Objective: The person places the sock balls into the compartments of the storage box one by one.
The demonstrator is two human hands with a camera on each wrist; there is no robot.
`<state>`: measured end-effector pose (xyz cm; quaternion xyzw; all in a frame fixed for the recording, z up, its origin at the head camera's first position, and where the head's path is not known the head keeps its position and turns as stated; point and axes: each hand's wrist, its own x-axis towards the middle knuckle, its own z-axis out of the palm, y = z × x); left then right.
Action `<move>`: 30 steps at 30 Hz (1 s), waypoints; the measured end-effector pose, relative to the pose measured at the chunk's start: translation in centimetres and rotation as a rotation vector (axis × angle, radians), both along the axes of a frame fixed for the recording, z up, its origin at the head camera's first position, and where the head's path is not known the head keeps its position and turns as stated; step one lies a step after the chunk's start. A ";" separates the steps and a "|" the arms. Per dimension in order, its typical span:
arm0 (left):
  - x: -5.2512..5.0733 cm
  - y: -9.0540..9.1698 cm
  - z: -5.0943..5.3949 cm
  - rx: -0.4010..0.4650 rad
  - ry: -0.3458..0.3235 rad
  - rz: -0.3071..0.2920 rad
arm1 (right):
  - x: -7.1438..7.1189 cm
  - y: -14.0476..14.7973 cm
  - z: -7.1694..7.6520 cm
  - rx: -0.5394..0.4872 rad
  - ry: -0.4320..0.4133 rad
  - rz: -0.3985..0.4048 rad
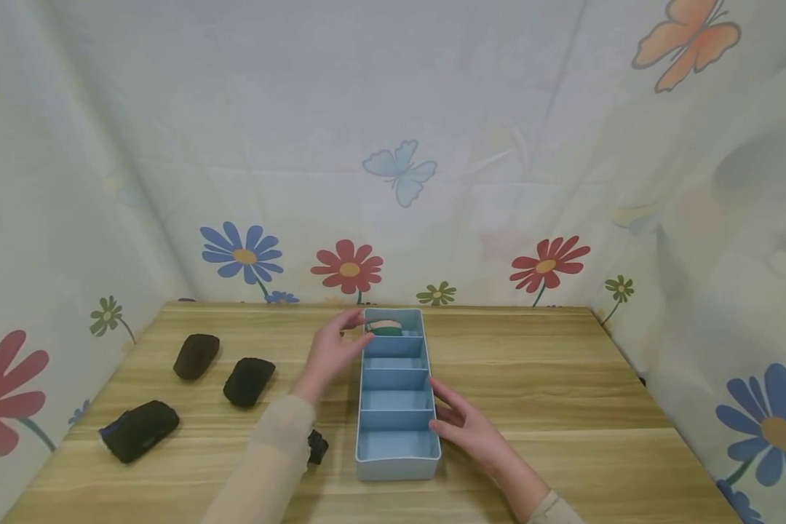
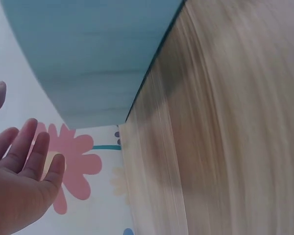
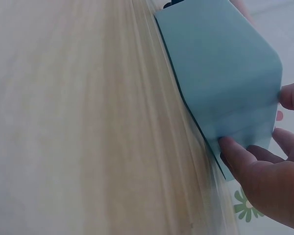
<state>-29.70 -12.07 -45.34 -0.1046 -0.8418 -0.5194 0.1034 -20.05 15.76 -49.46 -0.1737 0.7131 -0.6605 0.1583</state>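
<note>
Wood-grained table (image 1: 530,407) ran from the person back to the printed cloth behind it. On it, near the middle, stood a light-blue divided storage box (image 1: 396,469), its long side pointing away from the person, perhaps so that each hand could reach one wall. Beside its near left side lay a small black object (image 1: 316,447), partly hidden by the left sleeve (image 1: 268,451), so I could not tell what it was.

On the left lay a dark bundle with a bluish edge (image 1: 140,431), maybe a rolled sock. About level with it, the right hand (image 1: 465,429) was half spread and held nothing; its fingertips touched the box's right wall, probably to keep the box straight. Somewhat farther, two more dark bundles (image 1: 249,382) (image 1: 196,356) rested apart from each other. The left hand (image 1: 332,349) was beside the far left corner, its fingers loosely bent and parted, holding nothing; whether its thumb touched the rim, I could not tell.

Of the four compartments, the nearer three showed their blue floors, and the farthest contained a green-and-beige item (image 1: 385,327), possibly folded cloth. Behind everything hung the pale cloth (image 1: 288,109), printed with flowers and butterflies.
</note>
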 end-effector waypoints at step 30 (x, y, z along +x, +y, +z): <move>3.7 -4.9 0.6 -0.136 0.021 0.090 | -0.1 0.0 0.0 -0.009 0.003 0.000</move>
